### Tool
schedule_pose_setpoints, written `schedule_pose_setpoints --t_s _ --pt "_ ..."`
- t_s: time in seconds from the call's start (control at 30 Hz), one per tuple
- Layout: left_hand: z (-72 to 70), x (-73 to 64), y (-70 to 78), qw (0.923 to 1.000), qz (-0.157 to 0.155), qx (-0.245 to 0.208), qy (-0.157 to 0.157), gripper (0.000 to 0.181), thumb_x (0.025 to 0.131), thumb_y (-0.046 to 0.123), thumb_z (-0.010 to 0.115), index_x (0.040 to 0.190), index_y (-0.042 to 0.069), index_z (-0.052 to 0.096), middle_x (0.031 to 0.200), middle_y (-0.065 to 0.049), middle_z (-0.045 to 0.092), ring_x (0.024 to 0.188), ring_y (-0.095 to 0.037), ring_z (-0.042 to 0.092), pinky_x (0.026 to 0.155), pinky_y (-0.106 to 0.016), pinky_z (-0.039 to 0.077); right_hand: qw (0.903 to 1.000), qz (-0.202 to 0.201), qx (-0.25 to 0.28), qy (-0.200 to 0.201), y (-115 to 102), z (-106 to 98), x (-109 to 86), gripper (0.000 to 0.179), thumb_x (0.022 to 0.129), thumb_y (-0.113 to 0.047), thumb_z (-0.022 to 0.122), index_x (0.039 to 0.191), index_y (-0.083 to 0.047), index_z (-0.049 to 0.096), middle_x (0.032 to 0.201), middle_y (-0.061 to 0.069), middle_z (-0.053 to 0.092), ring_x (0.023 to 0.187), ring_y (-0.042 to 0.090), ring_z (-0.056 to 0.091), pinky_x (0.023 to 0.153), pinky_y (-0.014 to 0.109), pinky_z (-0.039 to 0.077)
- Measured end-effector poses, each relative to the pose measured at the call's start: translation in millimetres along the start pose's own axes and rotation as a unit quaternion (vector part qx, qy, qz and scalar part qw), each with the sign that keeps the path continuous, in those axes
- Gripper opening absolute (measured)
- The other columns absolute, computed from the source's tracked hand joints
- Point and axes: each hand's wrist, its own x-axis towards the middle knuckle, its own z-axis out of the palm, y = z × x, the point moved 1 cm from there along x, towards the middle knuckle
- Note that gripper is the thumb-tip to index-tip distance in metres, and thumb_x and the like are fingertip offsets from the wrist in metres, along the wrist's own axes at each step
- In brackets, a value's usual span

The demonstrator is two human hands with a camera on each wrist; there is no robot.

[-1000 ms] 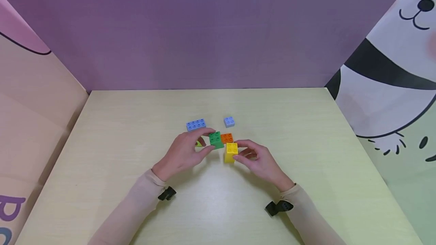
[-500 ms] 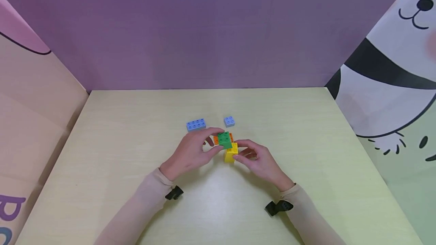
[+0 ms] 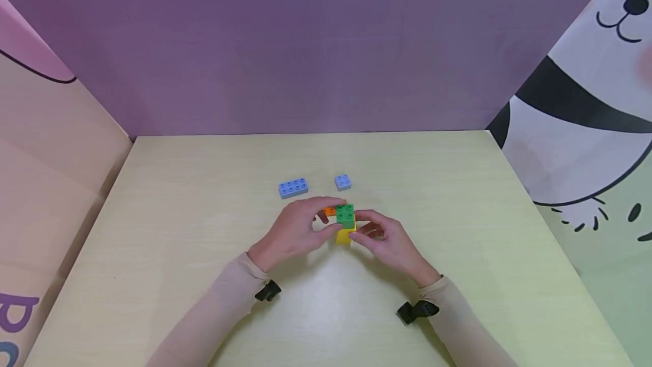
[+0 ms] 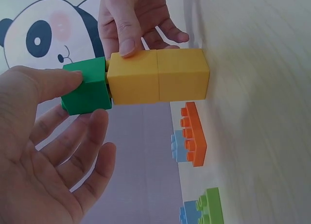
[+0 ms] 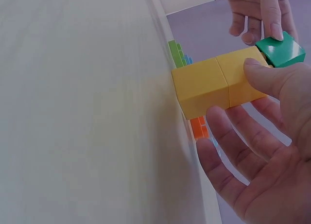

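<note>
Your right hand pinches the upright yellow stack on the table; your left hand pinches the green block at its top, yellow studs visible in the seam. Beyond the stack lies the orange block, with the lime block to its left. Farthest from you, the long blue block and small blue block lie apart.

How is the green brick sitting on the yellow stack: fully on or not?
Not fully on: both wrist views show the green brick at the top of the yellow stack, with yellow studs visible between them.
</note>
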Motion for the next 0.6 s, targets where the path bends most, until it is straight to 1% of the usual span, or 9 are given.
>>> schedule_pose_setpoints --t_s 0.33,0.6 --pt "3.7 3.1 -0.6 0.9998 0.012 0.009 0.011 0.042 0.092 0.03 0.07 0.133 0.027 0.062 0.124 0.012 0.068 0.087 -0.009 0.064 0.06 -0.022 0.048 1.0 -0.004 -0.003 0.003 1.6 0.9 3.6 0.039 0.09 -0.029 0.074 0.126 -0.025 0.063 0.124 0.002 0.068 0.092 0.018 0.069 0.083 0.032 0.058" --pt "7.7 1.7 -1.8 0.9998 0.004 0.007 0.019 0.041 0.092 0.032 0.07 0.131 0.028 0.064 0.123 0.013 0.068 0.085 -0.004 0.061 0.059 -0.021 0.047 0.9999 0.009 -0.009 0.007 -0.7 2.8 0.1 0.038 0.089 -0.03 0.075 0.125 -0.025 0.064 0.123 0.002 0.068 0.093 0.018 0.069 0.083 0.029 0.057"
